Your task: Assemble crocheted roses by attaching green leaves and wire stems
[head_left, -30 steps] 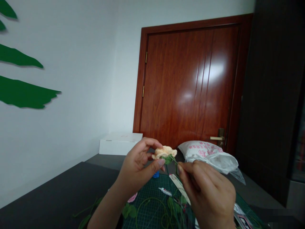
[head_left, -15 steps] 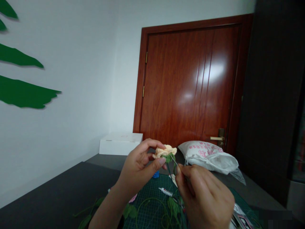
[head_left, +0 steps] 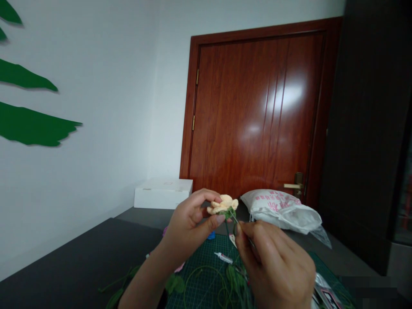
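Note:
A cream crocheted flower with a green base is pinched between the thumb and fingers of my left hand. A thin green stem drops from beneath it. My right hand grips a thin metal needle, whose tip meets the green base; whether it is a hooked one I cannot make out. Below my hands, a small white glue tube lies on the green cutting mat. Green yarn leaves and loose strands lie nearby.
At the back stands a white box on the left, with a white plastic bag on the right. A blue item lies behind my left wrist. Plastic packaging sits at the lower right.
The flower has tilted slightly in my left hand, showing more of its cream petals and less of the green base. My right hand has shifted a little left with the needle.

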The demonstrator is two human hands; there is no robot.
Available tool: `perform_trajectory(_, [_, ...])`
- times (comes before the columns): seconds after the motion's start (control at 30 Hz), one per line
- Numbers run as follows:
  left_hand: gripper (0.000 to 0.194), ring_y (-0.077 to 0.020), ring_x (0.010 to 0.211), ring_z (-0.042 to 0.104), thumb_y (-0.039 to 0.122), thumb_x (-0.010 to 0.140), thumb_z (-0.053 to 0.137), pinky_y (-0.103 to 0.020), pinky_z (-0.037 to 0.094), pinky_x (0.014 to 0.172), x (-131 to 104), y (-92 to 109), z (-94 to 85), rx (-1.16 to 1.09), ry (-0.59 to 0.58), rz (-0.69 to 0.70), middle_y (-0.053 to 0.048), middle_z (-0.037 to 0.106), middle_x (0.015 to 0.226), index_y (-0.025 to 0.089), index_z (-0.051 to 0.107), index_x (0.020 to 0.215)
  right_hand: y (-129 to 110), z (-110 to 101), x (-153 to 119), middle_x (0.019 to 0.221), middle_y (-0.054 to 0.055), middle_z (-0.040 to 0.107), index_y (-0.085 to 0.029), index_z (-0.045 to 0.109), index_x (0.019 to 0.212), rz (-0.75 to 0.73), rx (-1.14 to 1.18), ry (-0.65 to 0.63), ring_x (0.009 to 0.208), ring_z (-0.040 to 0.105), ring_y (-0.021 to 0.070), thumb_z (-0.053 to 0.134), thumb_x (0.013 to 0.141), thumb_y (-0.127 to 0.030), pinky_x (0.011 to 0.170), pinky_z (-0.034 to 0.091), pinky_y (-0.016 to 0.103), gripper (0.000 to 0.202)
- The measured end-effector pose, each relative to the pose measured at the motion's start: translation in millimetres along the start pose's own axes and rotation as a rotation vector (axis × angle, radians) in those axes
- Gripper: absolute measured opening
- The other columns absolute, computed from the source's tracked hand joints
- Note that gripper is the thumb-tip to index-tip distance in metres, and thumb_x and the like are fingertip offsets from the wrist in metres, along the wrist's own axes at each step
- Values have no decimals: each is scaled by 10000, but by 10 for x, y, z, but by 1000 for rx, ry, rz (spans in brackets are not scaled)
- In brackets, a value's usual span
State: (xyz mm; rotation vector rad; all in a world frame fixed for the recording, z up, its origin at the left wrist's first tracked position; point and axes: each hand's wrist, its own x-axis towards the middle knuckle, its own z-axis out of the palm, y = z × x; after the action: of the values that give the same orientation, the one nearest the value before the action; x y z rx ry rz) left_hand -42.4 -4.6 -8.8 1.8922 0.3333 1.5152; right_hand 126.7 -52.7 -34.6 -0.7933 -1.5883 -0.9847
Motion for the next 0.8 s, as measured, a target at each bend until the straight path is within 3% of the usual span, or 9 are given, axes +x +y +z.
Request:
perform_trajectory(0.27, [201,-187,987,630,138,779,716,-341,533,889,-10,-13,31,-128,-20,-28,-77,619,1060,163,619,953,-17,-19,26,581,-26,578,-197,572,738,21,14,-16,514,555,135,567,922,-153,519,384,297,189])
perform_trajectory(0.57, [195,-163,956,641,148,804,709,-285,539,833,-9,-42,30,-179,-32,-65,-55,641,1028,170,597,962,96,-82,84,681,13,643,-173,666,830,87,161,-48,608,597,158,568,941,-191,577,422,290,149])
perform_trajectory(0.8, [192,-139,808,687,153,829,685,-288,577,760,-17,-4,45,-278,-114,-132,-36,627,1015,172,578,987,229,-72,69,700,-5,607,-207,678,837,232,296,-132,631,569,149,576,933,-190,568,387,269,141])
